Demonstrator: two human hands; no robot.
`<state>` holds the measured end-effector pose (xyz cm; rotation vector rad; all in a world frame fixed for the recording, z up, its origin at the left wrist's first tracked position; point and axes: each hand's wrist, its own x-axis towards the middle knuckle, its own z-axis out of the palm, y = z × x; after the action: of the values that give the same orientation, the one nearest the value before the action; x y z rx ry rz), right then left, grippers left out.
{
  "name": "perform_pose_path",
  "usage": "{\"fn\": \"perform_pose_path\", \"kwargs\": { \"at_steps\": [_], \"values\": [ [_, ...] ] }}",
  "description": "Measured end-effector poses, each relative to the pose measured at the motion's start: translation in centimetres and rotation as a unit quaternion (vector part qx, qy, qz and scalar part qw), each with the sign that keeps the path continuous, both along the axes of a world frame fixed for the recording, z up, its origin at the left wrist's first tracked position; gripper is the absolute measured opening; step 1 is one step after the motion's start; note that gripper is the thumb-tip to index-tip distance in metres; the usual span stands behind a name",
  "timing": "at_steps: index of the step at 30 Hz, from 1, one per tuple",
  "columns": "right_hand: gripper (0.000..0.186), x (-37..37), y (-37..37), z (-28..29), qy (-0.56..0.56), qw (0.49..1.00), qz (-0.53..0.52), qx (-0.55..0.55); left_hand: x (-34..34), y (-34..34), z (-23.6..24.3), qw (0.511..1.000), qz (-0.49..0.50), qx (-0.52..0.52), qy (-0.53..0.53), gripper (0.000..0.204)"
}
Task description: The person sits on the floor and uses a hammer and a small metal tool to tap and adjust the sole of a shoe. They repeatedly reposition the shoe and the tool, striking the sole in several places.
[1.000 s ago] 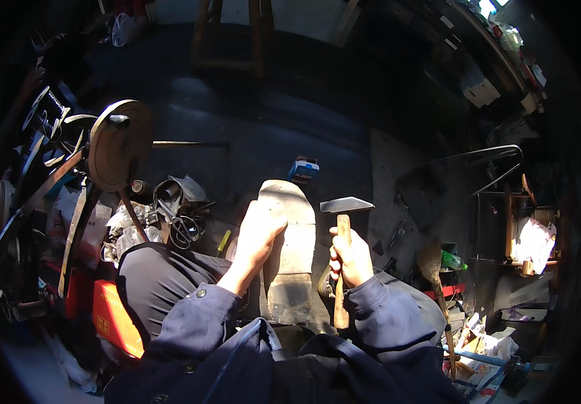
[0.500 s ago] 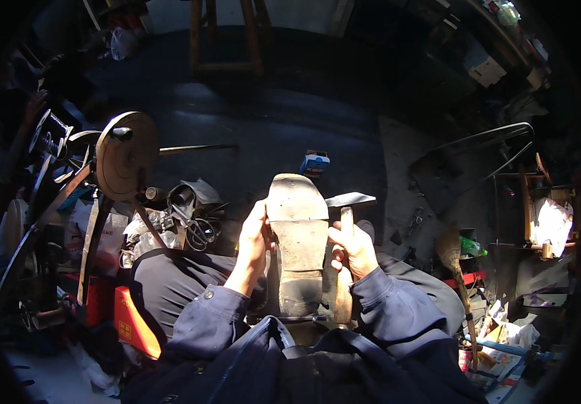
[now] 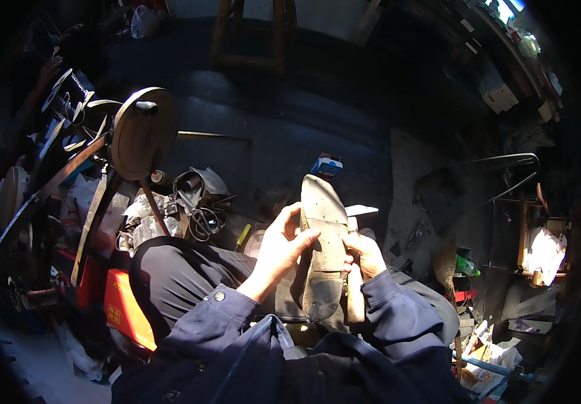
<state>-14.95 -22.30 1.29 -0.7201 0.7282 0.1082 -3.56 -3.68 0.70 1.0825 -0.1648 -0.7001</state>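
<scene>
A worn shoe (image 3: 325, 236) is held sole up and tilted in front of my lap, its pale sole in bright light and its far end dark near my body. My left hand (image 3: 278, 248) grips its left edge, thumb on the sole, fingers behind. Right of the shoe, my right hand (image 3: 368, 256) closes round the wooden handle of a hammer (image 3: 356, 299). The hammer's metal head points right, partly behind the shoe. My right fingertips are close to the shoe's right edge; whether they touch it I cannot tell.
A machine with a round wheel (image 3: 144, 133) stands left. Bags and a tangle of cords (image 3: 206, 222) lie near my left knee, with a red box (image 3: 127, 310) beside my thigh. Ahead is a small blue box (image 3: 327, 165). A green bottle (image 3: 466, 266) and a wooden-handled brush (image 3: 446, 266) are right.
The shoe has turned about its length, so its sole looks narrower, and it has shifted right. My left thumb has come onto the sole. The hammer stays in my right hand.
</scene>
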Motion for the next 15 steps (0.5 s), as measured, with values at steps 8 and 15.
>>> {"fn": "perform_pose_path", "kwargs": {
  "at_steps": [8,15],
  "values": [
    [0.030,0.1,-0.3,0.4,-0.034,0.998,0.031,0.043,-0.1,-0.3,0.9,0.997,0.012,0.061,-0.038,0.053],
    [0.030,-0.6,-0.4,0.8,0.013,0.997,-0.026,-0.067,0.9,0.0,-0.2,0.997,0.034,0.060,-0.016,0.022]
  ]
}}
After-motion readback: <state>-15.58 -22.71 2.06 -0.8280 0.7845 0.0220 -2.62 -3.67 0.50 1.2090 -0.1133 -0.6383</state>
